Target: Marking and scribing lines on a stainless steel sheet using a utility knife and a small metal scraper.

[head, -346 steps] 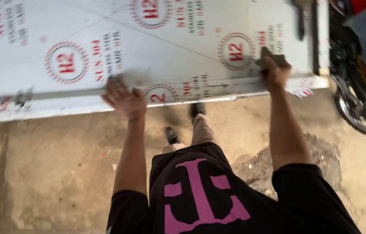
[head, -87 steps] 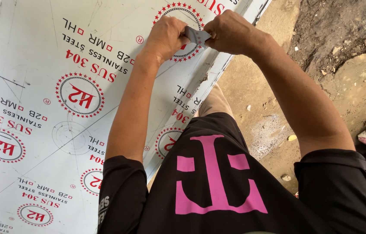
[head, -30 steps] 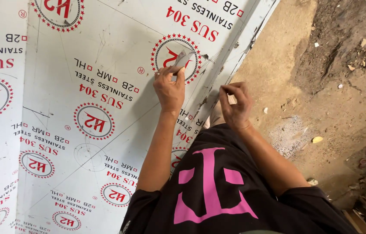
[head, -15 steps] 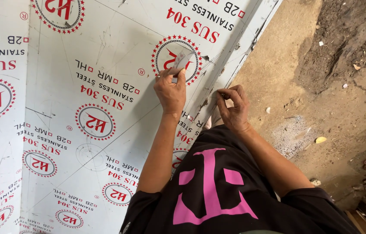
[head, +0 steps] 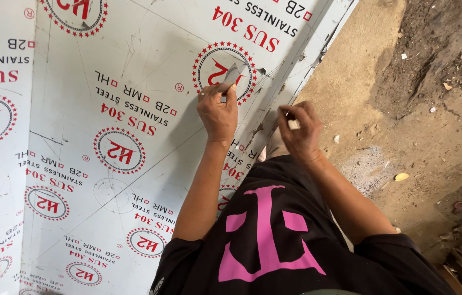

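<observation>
A packed dirt floor [head: 406, 125] lay to the right, strewn with small stones and scraps. Beside it stretched a large sheet of metal under white protective film printed with red round emblems and lettering [head: 105, 109]. The left hand [head: 218, 112] pressed onto the sheet, its fingers [head: 225, 94] closed narrowly on a small, flat grey strip [head: 235, 72] held against the film, apparently to steady it there. The right hand [head: 300, 131] hovered at the sheet's folded edge [head: 296, 82], fingers curled tight around a small pale piece [head: 293, 124], too hidden to identify. A black shirt with a pink emblem [head: 266, 235] filled the foreground.
</observation>
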